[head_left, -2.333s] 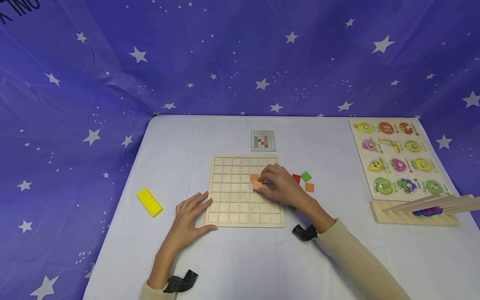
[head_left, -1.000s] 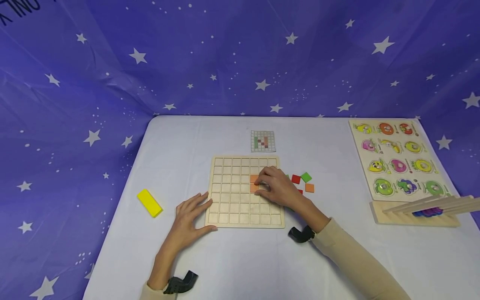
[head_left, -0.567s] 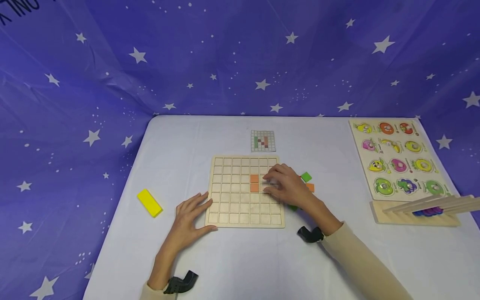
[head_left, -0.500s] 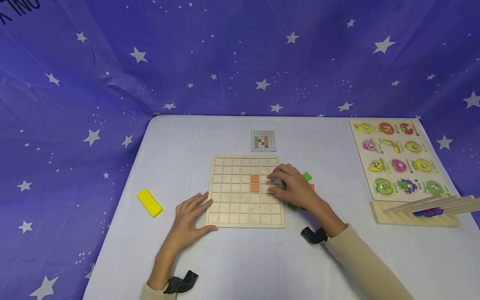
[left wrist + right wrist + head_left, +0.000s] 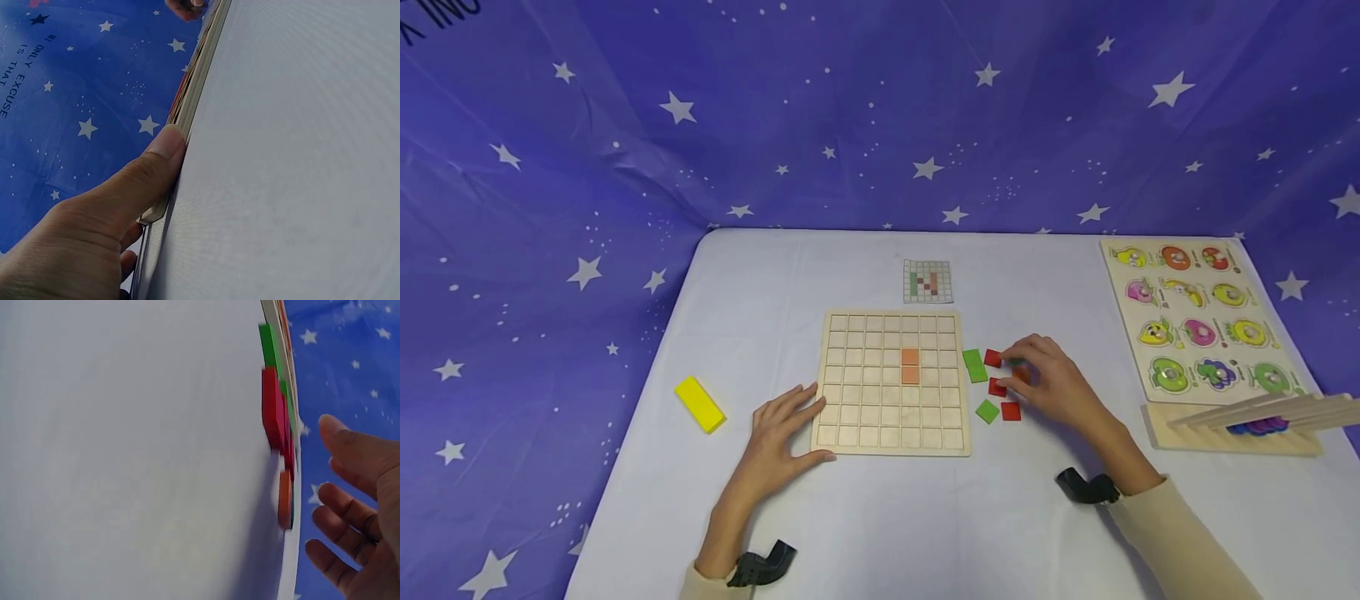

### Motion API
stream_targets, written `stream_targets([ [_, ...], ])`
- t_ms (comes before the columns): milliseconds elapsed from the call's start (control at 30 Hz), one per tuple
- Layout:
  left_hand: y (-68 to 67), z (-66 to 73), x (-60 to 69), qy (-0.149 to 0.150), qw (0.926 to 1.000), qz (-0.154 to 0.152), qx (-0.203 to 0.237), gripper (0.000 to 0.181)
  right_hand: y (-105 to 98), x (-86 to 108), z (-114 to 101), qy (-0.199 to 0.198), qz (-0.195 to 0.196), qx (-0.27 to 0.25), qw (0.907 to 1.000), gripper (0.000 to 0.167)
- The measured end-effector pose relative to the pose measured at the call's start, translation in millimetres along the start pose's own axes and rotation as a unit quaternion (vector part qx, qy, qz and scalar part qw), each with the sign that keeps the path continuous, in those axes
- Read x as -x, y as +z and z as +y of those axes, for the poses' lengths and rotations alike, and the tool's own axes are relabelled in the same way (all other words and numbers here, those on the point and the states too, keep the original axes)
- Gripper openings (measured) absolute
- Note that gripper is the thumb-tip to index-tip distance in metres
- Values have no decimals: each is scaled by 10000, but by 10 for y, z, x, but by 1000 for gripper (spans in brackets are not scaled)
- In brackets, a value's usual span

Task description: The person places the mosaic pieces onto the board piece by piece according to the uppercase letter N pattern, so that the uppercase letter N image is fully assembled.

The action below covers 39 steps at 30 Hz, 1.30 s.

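Observation:
A wooden grid board [image 5: 858, 413] lies on the table with two orange tiles [image 5: 910, 366] in neighbouring cells, one above the other. My left hand [image 5: 776, 445] rests at its left edge, fingers spread; in the left wrist view the thumb of that hand [image 5: 112, 206] touches the board's edge [image 5: 203, 69]. My right hand [image 5: 1060, 387] hovers over loose tiles right of the board, thumb and fingers apart, partly covering an orange and a green tile. Red tiles [image 5: 1011, 411] and green tiles [image 5: 987, 411] lie beside it. In the right wrist view my right hand [image 5: 365, 506] holds nothing.
A small printed grid card [image 5: 928, 282] lies behind the board. A yellow block [image 5: 700, 404] is at the left. On the right are a fruit puzzle board [image 5: 1165, 313] and a wooden rack [image 5: 1217, 437] with upright slats.
My right hand has moved right, off the board to the loose tiles. The second orange tile, earlier in its fingers, lies in a cell below the first. My left hand has stayed put.

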State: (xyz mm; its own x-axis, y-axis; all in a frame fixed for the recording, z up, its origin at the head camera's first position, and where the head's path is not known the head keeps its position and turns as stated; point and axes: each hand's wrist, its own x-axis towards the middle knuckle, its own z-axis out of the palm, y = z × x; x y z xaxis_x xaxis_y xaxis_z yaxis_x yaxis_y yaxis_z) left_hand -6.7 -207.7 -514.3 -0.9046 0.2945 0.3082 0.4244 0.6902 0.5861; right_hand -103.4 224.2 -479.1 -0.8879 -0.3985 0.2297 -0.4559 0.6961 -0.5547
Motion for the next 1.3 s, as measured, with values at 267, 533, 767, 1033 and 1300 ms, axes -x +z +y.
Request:
stream_targets([
  [267, 3, -8, 6, 76, 10000, 30, -30, 83, -34, 150, 165, 137, 54, 192, 9997, 34],
  [533, 10, -20, 13, 77, 10000, 42, -35, 84, -8, 195, 217, 310, -66, 287, 9991, 32],
  [767, 13, -28, 11, 67, 10000, 40, -26, 84, 1, 189, 233, 381, -48, 268, 9989, 30],
  [1033, -1, -15, 11, -56, 9999, -90, -82, 84, 17, 179, 236, 454, -47, 256, 9986, 27],
  [1300, 4, -17, 10, -64, 9999, -91, -76, 84, 10, 181, 206, 399, -37, 297, 9988, 25],
])
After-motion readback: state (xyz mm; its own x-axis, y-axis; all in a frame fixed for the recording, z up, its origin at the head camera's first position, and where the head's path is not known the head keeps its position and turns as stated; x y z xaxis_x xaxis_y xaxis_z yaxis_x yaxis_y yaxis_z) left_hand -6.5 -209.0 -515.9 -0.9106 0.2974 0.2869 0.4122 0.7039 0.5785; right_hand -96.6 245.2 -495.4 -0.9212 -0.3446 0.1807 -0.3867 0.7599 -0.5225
